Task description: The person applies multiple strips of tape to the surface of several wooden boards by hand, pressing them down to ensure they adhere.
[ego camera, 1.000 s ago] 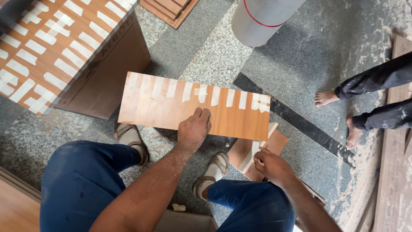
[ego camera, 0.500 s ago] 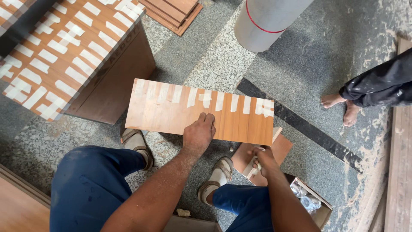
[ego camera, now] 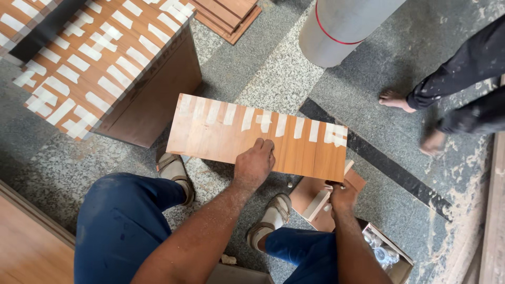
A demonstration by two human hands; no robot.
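A flat wooden panel (ego camera: 221,134) with a row of pale tape strips along its far edge is held level above the floor, over my knees. My left hand (ego camera: 255,164) lies on its near edge with the fingers curled on top, holding it. My right hand (ego camera: 342,197) is below the panel's near right corner, fingers bunched together at the edge; whether it pinches something small is not visible. Under that hand lie small wooden offcuts (ego camera: 315,202) on the floor. My sandalled feet (ego camera: 173,168) rest beneath the panel.
A wooden cabinet (ego camera: 105,68) covered in tape strips stands at the upper left. A grey roll (ego camera: 342,26) stands at the top. Another person's bare feet (ego camera: 394,100) are at the right. An open box (ego camera: 386,252) sits by my right knee, planks (ego camera: 492,226) lie along the right edge.
My view has shifted closer. My right hand has moved up from the offcuts to the panel's near right corner. The other person's feet have stepped further right.
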